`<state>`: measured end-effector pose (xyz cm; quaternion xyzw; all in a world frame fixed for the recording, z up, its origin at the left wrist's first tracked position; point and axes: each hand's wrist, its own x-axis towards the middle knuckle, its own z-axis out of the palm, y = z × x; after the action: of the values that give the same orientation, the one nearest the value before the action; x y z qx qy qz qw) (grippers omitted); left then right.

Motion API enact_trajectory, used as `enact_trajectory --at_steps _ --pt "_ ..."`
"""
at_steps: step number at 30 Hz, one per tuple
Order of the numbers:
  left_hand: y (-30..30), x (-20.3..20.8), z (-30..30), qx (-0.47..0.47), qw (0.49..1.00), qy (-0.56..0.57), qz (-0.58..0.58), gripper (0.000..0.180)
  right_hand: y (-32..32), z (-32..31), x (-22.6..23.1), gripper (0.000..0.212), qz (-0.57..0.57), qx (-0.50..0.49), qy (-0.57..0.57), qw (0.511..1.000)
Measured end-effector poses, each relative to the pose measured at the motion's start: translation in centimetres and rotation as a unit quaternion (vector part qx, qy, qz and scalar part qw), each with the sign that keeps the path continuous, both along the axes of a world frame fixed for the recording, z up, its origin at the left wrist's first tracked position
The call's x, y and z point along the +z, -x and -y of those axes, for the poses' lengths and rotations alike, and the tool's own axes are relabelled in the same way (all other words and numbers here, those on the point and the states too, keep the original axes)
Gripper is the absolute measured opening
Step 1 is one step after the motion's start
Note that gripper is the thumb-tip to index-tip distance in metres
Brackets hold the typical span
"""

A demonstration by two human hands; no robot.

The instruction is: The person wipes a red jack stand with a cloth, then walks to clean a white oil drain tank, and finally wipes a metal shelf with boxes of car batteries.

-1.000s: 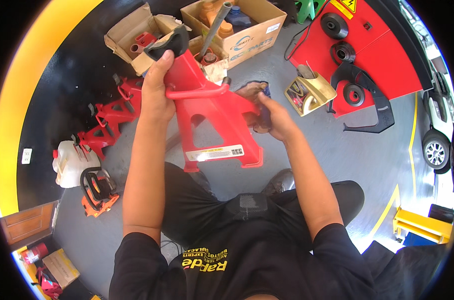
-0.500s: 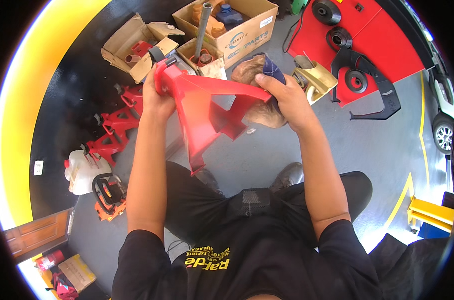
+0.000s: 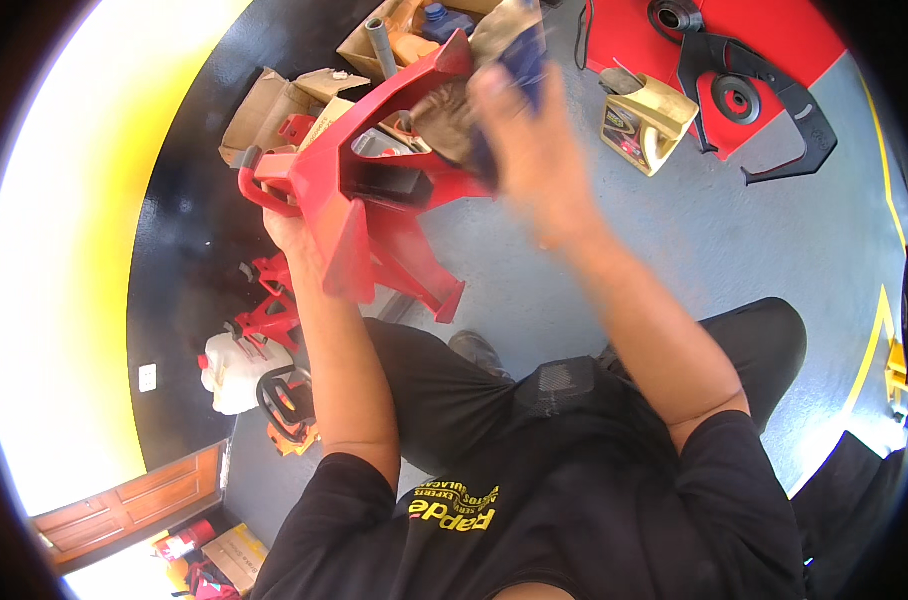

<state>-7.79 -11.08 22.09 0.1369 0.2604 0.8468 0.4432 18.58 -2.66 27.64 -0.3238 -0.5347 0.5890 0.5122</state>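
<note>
A red jack stand point(image 3: 319, 190) is held up in front of me, tilted on its side with its legs toward the right. My left hand point(image 3: 287, 232) is closed around its upper end, beside the handle loop; the stand covers most of the fingers. My right hand point(image 3: 539, 160), smeared by motion, is closed on a brown and blue cloth rag point(image 3: 449, 115). The rag lies against or just beside the stand's far legs; I cannot tell if it touches.
Cardboard boxes with bottles and parts stand at the far side, one open box point(image 3: 264, 115) at left. A gold oil jug point(image 3: 639, 125) sits right of them. More red jack stands point(image 3: 269, 320), a white jug point(image 3: 244, 375) and an orange chainsaw point(image 3: 289, 405) are at left.
The jack stand has turned, its legs swinging up and apart, and shifted slightly left. My right hand and the rag have moved up and left along its legs. The view has shifted too.
</note>
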Motion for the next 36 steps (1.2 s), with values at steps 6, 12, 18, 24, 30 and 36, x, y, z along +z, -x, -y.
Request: enact_trajectory --at_steps 6,12,18,24,30,36 --pt "2.1 -0.5 -0.1 0.028 1.0 0.003 0.003 0.04 0.8 -0.9 -3.9 0.044 0.104 -0.03 -0.269 0.957" --pt "1.3 1.1 -0.2 0.188 0.97 0.07 0.139 0.039 -1.4 -0.5 -5.1 0.037 0.094 0.103 -0.11 0.984" --pt "-0.1 2.3 -0.1 0.208 0.97 0.078 0.101 0.043 2.6 1.4 -4.4 0.046 -0.011 0.293 0.142 0.945" --pt "-0.8 3.0 0.2 0.206 0.974 0.049 0.083 0.043 3.7 1.9 -5.1 0.039 0.25 0.141 -0.275 0.917" --pt "-0.9 2.8 0.4 0.2 0.967 0.029 0.155 0.04 0.7 0.7 -3.8 0.035 0.33 -0.007 -0.226 0.917" --pt "-1.7 3.3 -0.3 0.2 0.956 -0.007 0.216 0.041 3.3 2.1 -3.9 0.035 0.276 0.09 -0.369 0.883"
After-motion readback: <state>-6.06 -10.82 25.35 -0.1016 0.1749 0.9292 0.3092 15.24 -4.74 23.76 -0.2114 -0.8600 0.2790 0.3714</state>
